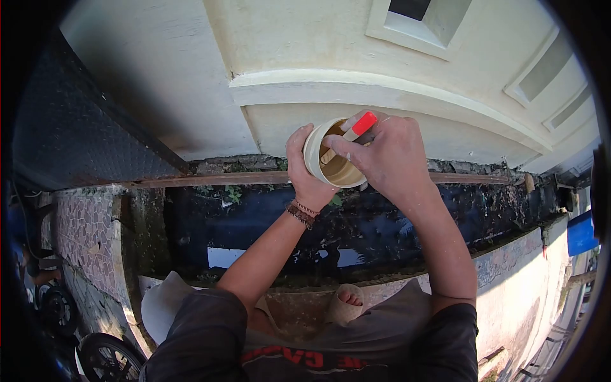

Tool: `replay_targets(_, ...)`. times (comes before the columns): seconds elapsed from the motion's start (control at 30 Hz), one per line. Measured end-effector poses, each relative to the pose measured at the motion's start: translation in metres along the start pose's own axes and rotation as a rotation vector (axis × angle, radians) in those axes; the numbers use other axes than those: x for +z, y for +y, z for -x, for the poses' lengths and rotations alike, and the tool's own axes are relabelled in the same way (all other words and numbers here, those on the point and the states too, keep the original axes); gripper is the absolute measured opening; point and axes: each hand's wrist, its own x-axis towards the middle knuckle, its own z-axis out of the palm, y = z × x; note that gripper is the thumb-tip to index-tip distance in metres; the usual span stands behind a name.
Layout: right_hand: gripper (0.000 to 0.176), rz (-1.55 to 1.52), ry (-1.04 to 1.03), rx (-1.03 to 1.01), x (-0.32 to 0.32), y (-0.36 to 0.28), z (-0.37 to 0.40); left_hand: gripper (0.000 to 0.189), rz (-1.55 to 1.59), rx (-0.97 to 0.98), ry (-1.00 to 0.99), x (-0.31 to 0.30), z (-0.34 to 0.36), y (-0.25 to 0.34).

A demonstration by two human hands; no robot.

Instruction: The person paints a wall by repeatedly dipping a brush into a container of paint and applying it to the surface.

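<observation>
My left hand [304, 167] is wrapped around the side of a cream-coloured paint pot [310, 156], which is tilted so its inside shows. Over the pot's mouth, my right hand [388, 153] grips a paintbrush [363, 125] with a red-tipped handle. The brush's lower end points down into the pot, where a tan colour coats the inside. Parts of the brush are covered by my right fingers, and the bristles are hard to make out.
A cream wall [299, 44] with a raised ledge [382, 89] and recessed openings rises ahead. Between it and my feet runs a drain of dark water [203, 223]. A dark metal panel [76, 134] stands left, motorbike wheels [108, 360] lower left, a blue container [582, 233] far right.
</observation>
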Motion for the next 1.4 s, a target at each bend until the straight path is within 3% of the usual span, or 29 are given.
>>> replay_targets(0.23, 0.026, 0.168, 0.009, -0.090, 0.006, -0.003, 0.001, 0.085, -0.027, 0.059, 0.109, 0.000, -0.002, -0.013)
replay_targets(0.33, 0.025, 0.175, -0.015, -0.081, 0.002, -0.003, 0.000, 0.092, -0.109, 0.064, 0.006, -0.004, -0.003, -0.009)
replay_targets(0.4, 0.024, 0.175, -0.021, -0.074, -0.005, -0.003, 0.000, 0.094, 0.003, 0.007, -0.015, -0.004, -0.004, -0.005)
replay_targets(0.5, 0.022, -0.051, -0.021, -0.118, -0.018, -0.002, -0.002, 0.096, -0.018, -0.034, -0.050, -0.008, -0.008, 0.001)
replay_targets(0.6, 0.028, -0.164, -0.187, -0.145, -0.028, 0.001, -0.004, 0.096, -0.028, -0.002, -0.110, -0.013, -0.012, -0.005)
replay_targets(0.77, 0.026, 0.120, -0.247, -0.403, -0.024, 0.000, -0.008, 0.094, 0.027, 0.013, -0.150, -0.019, -0.015, -0.008)
replay_targets(0.9, 0.026, 0.158, -0.289, -0.390, -0.016, 0.003, -0.010, 0.093, -0.035, 0.063, -0.156, -0.024, -0.016, -0.007)
replay_targets(1.1, 0.022, -0.058, -0.241, -0.300, -0.028, 0.001, -0.011, 0.092, -0.014, 0.007, -0.128, -0.026, -0.016, -0.010)
replay_targets(1.27, 0.021, -0.054, 0.019, -0.505, -0.016, 0.011, -0.010, 0.091, -0.092, -0.052, -0.225, -0.036, -0.029, -0.004)
replay_targets(1.33, 0.025, -0.011, 0.007, -0.556, -0.008, 0.023, -0.008, 0.089, -0.011, -0.230, -0.376, -0.040, -0.030, -0.005)
replay_targets(1.4, 0.029, 0.055, 0.064, -0.611, 0.002, 0.035, -0.006, 0.089, 0.049, -0.252, -0.385, -0.045, -0.032, -0.009)
